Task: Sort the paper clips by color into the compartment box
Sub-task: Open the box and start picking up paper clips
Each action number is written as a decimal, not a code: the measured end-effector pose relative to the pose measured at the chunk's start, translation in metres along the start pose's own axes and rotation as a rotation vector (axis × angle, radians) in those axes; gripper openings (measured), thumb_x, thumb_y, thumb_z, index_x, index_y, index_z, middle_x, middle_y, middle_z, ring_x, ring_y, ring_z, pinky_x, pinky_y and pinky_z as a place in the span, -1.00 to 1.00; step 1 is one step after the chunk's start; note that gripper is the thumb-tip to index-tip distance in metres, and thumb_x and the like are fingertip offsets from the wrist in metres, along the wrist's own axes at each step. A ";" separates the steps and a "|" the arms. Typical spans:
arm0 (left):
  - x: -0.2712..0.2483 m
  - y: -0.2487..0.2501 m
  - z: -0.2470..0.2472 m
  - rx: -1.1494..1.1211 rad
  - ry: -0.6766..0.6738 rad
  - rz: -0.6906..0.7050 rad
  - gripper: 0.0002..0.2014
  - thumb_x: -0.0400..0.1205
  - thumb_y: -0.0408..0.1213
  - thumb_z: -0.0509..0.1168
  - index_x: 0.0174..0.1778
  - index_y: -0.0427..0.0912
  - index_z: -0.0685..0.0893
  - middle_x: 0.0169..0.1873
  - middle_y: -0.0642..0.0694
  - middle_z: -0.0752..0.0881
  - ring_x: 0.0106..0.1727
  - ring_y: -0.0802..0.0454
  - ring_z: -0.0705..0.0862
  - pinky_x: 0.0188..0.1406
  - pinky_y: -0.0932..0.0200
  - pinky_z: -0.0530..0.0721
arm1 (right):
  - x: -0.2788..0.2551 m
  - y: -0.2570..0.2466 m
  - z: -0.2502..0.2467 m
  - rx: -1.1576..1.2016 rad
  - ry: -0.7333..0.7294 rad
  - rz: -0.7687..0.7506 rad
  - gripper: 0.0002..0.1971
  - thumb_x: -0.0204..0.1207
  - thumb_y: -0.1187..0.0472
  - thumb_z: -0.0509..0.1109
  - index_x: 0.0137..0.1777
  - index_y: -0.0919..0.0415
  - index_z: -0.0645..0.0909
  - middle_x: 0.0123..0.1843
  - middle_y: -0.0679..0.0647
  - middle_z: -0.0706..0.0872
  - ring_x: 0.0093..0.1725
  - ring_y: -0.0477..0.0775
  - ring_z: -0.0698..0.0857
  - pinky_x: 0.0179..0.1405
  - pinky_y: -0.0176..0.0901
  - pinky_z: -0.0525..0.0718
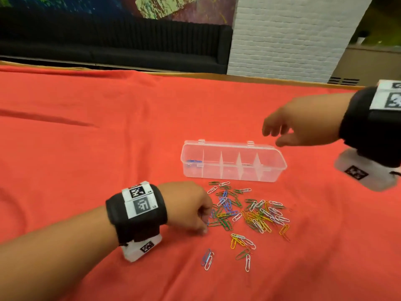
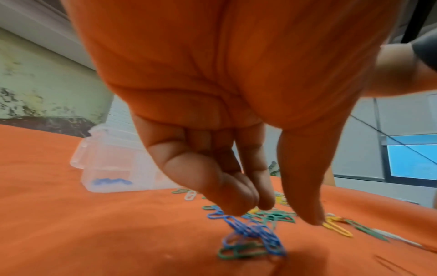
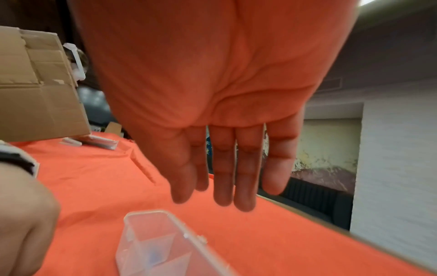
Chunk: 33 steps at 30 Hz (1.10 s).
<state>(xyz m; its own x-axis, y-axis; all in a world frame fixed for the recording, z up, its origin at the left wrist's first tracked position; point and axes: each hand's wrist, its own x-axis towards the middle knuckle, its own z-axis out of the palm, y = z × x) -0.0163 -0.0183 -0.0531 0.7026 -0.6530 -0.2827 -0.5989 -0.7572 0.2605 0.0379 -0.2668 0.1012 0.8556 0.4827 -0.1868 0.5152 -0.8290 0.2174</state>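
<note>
Head view, compartment box [image 1: 233, 162]: set lengthwise on the red cloth of the worktop [image 1: 108, 137], just beyond the pile, lid off or folded back (cannot tell which), so drops from above go straight in.
Head view, blue clips in box [image 1: 193, 162]: lying in the leftmost compartment alone; likely marks that cell as the blue one.
Head view, paper clips [image 1: 247, 213]: loose mixed heap near the box's near wall, a few strays nearer still; kept close, probably to shorten each carry.
Head view, left hand [image 1: 191, 208]: lowered at the heap's left edge, fingers curled down onto the clips.
Head view, right hand [image 1: 301, 124]: hovering over the box's far right corner, apart from it, perhaps ready to steady it.

Left wrist view, left fingertips [image 2: 236, 205]: bunched together, touching a blue clip cluster [image 2: 250, 231] (blurred); thumb held apart, so no pinch closed yet, nothing lifted.
Left wrist view, tangle: blue clips overlap a green one [image 2: 238, 253]; separating may be needed.

Right wrist view, right hand [image 3: 224, 130]: fingers straight and relaxed, holding nothing, above the box's end.
</note>
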 end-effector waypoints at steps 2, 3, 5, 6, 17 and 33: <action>-0.002 0.006 0.004 0.034 -0.004 0.023 -0.70 0.44 0.08 0.49 -0.13 -0.07 0.72 -0.37 0.12 0.66 -0.34 0.14 0.59 -0.36 0.23 0.48 | -0.010 0.004 -0.021 -0.075 -0.005 0.004 -0.76 0.48 -0.02 0.43 0.15 -0.22 0.61 -0.10 -0.36 0.65 -0.04 -0.11 0.69 0.02 -0.18 0.59; -0.003 0.008 0.007 0.062 0.002 0.034 -0.68 0.43 0.11 0.49 -0.13 -0.06 0.71 -0.34 0.10 0.69 -0.33 0.12 0.60 -0.36 0.22 0.48 | -0.013 0.002 -0.027 -0.117 -0.002 -0.004 -0.77 0.48 -0.03 0.42 0.13 -0.23 0.61 -0.10 -0.37 0.65 -0.07 -0.12 0.68 -0.01 -0.17 0.59; -0.006 0.012 0.013 0.124 0.020 0.035 -0.66 0.43 0.16 0.47 -0.12 -0.04 0.70 -0.26 0.06 0.74 -0.27 0.05 0.64 -0.34 0.19 0.51 | -0.016 -0.013 -0.026 -0.226 -0.005 -0.029 -0.81 0.50 -0.03 0.37 0.10 -0.22 0.58 -0.05 -0.31 0.68 -0.07 -0.09 0.68 -0.04 -0.17 0.59; -0.008 0.013 0.016 0.142 0.031 0.031 -0.65 0.44 0.17 0.45 -0.12 -0.03 0.69 -0.24 0.05 0.75 -0.24 0.02 0.66 -0.33 0.17 0.52 | -0.016 -0.024 -0.018 -0.280 -0.015 -0.059 -0.84 0.51 -0.02 0.34 0.08 -0.19 0.57 -0.03 -0.26 0.70 -0.05 -0.03 0.69 -0.03 -0.15 0.62; -0.013 0.032 0.030 0.126 -0.023 -0.003 -0.71 0.44 0.12 0.44 -0.14 -0.01 0.74 -0.32 0.05 0.77 -0.27 0.06 0.70 -0.23 0.07 0.70 | -0.001 -0.074 0.135 0.099 -0.144 -0.113 -0.97 0.54 0.11 0.26 -0.09 -0.04 0.53 -0.06 -0.02 0.69 -0.06 0.15 0.65 -0.06 0.01 0.66; -0.028 0.013 0.029 -0.170 -0.013 -0.075 -0.88 0.51 -0.13 0.47 -0.16 -0.08 0.73 -0.31 0.06 0.77 -0.37 0.23 0.64 -0.31 0.25 0.59 | -0.009 -0.031 0.157 0.590 0.097 0.097 -0.78 0.47 0.35 0.34 -0.07 -0.01 0.67 -0.16 -0.03 0.75 -0.21 0.01 0.66 -0.25 -0.33 0.53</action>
<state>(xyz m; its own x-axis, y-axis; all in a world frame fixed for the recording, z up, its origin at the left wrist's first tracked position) -0.0545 -0.0102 -0.0683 0.7372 -0.5957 -0.3190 -0.4705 -0.7913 0.3904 0.0058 -0.2898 -0.0544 0.9122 0.3976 -0.0989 0.3435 -0.8738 -0.3443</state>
